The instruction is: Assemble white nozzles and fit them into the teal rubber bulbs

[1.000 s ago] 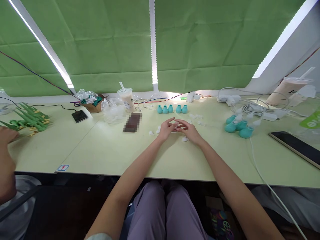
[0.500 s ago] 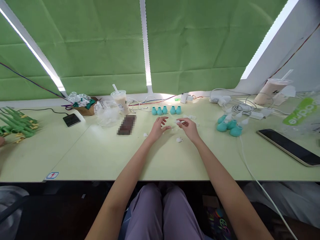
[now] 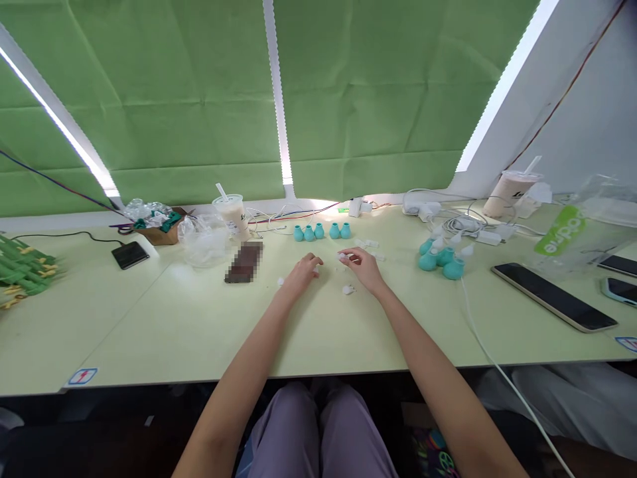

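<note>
Two bare hands at a pale table, the right pinching a small white piece

At a long, pale yellow-green table (image 3: 169,332), seen from the wearer's own head, both forearms reach forward from the near edge. The right hand (image 3: 364,267) grasps a small white piece (image 3: 342,256) between thumb and fingertips, just above the tabletop near the middle. The left hand (image 3: 300,275) is close by, apart from the right, lowered to the table with its fingers bent; a bit of white shows at its fingertips, but I cannot tell whether it is gripped or merely touched.

Another white piece (image 3: 348,290) lies on the table between the forearms, nearer the wearer. One more (image 3: 281,281) sits just beside the left wrist. Beyond the hands stands a row of five round teal pots (image 3: 309,234), three together and two together. Further right is a cluster of teal pots (image 3: 453,269) with white tips, near a dark phone (image 3: 555,297). To the left, a crumpled clear bag (image 3: 204,242) lies beside a drink cup (image 3: 233,219) with a straw. Green curtains (image 3: 189,99) hang behind.
</note>
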{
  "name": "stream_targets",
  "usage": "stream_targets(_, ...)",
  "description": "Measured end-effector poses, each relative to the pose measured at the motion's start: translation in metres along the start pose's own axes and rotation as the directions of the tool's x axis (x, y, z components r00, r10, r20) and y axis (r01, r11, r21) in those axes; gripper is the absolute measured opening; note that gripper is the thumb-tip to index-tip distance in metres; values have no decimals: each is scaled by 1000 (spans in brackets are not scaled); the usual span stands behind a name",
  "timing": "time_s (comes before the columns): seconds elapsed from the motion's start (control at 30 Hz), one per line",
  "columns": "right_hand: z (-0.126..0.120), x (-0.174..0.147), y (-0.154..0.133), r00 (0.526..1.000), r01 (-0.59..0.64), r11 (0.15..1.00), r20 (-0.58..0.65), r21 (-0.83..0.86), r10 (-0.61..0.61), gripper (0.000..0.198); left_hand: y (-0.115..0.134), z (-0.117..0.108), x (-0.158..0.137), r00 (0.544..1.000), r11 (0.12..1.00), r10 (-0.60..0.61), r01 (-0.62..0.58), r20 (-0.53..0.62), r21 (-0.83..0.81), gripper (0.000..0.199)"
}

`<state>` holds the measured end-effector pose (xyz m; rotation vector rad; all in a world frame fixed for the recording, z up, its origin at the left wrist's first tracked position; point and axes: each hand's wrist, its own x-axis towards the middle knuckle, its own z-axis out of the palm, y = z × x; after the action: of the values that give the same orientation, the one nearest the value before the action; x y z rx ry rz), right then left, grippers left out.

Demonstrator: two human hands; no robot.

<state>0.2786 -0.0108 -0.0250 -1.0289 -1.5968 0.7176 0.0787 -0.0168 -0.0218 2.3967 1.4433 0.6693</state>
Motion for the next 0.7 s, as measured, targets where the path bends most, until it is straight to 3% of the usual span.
stream_targets(0.07,-1,0,1,1000,-5,1000,-4,1,5,24,-1,4,0,1000,997,-1,-1,-30,-76,35)
stream_targets(0.17,-1,0,2,998,-68,994,-5,91,69,27,-3,7,1,993,988,-96,87,-64,-131,26)
stream_targets(0.27,0,0,-1,988,-151,961,23,234,150,31,-3,4,2,986,986,-157,153,-60,-72,13)
stream_targets(0.4,-2,-2,-9,981,-191,917,52,350,184,40,7,1,1,988,995,-100,100,-117,-1,17)
stream_targets(0.5,-5,-3,-17,978,-208,896,68,392,197,46,17,3,2,974,972,-94,45,-205,-232,21)
stream_targets(0.6,-8,-3,-20,976,-216,905,85,365,199,35,24,7,4,961,834,-156,4,-230,-552,23)
stream_targets(0.7,-8,-3,-21,969,-244,910,116,335,217,31,28,9,7,950,691,-210,-22,-230,-722,21)
